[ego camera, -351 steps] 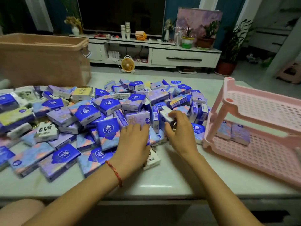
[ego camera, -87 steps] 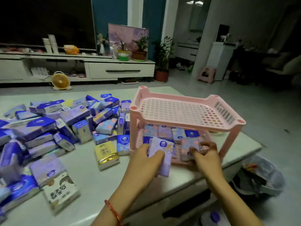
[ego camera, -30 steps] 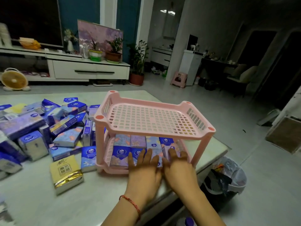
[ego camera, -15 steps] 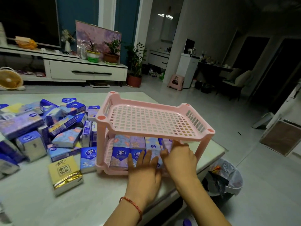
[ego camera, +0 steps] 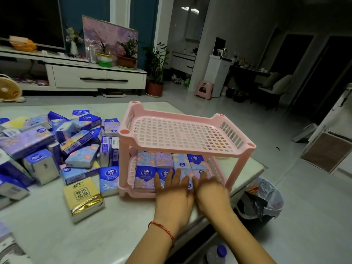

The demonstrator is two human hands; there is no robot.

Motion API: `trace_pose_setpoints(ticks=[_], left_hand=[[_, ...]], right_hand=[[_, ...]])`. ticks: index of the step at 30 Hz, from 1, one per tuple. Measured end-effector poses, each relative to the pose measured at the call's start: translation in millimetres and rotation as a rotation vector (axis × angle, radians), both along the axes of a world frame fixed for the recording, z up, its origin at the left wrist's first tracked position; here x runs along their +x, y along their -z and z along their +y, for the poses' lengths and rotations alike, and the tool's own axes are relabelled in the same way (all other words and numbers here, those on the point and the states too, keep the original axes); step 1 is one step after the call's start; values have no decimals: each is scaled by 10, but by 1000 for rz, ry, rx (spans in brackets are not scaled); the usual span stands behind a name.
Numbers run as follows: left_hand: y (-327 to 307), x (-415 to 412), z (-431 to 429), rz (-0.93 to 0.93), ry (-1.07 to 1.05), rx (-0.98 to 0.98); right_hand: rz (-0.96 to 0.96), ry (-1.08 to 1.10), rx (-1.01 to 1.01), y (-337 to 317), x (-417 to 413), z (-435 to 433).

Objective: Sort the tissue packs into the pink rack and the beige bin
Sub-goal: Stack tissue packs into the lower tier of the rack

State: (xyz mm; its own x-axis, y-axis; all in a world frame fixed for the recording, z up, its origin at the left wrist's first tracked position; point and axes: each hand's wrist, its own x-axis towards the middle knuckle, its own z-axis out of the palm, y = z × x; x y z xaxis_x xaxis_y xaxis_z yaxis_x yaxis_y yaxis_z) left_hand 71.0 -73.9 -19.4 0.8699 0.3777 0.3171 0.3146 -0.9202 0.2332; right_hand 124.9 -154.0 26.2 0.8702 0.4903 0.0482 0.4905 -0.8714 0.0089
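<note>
Left hand (ego camera: 174, 195) flat, glossy packs (ego camera: 145, 176), latticed pink rack (ego camera: 188, 149)

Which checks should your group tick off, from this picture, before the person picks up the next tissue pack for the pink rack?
1. Hands free: left hand and right hand lie flat on the front-row packs, gripping nothing: ok.
2. Space on the top shelf of the pink rack: bare: ok.
3. Room on the lower shelf: the hands cover its front: cannot tell.
4. Supply of unsorted tissue packs: piled on the table left of the rack: ok.
5. Reach to the beige bin: out of view: cannot tell.
</note>
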Motion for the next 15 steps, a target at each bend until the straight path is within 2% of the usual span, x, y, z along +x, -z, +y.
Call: trace_pose_setpoints(ticks=[2,7,10,13,15], left_hand=[[22,-5,17,10,14,15],[-77,1,54,7,9,13],[-114,-2,55,-8,24,-10],[-77,-26,63,152,27,-76],[-111,-49,62,190,24,-88]], right_hand=[[24,-18,-78,17,-46,-52],[60,-27,-8,-68,-231,-285],[78,-83,-43,-37,-284,-306],[87,-82,-65,-24,-260,-291],[71,-93,-69,-39,-247,-276]])
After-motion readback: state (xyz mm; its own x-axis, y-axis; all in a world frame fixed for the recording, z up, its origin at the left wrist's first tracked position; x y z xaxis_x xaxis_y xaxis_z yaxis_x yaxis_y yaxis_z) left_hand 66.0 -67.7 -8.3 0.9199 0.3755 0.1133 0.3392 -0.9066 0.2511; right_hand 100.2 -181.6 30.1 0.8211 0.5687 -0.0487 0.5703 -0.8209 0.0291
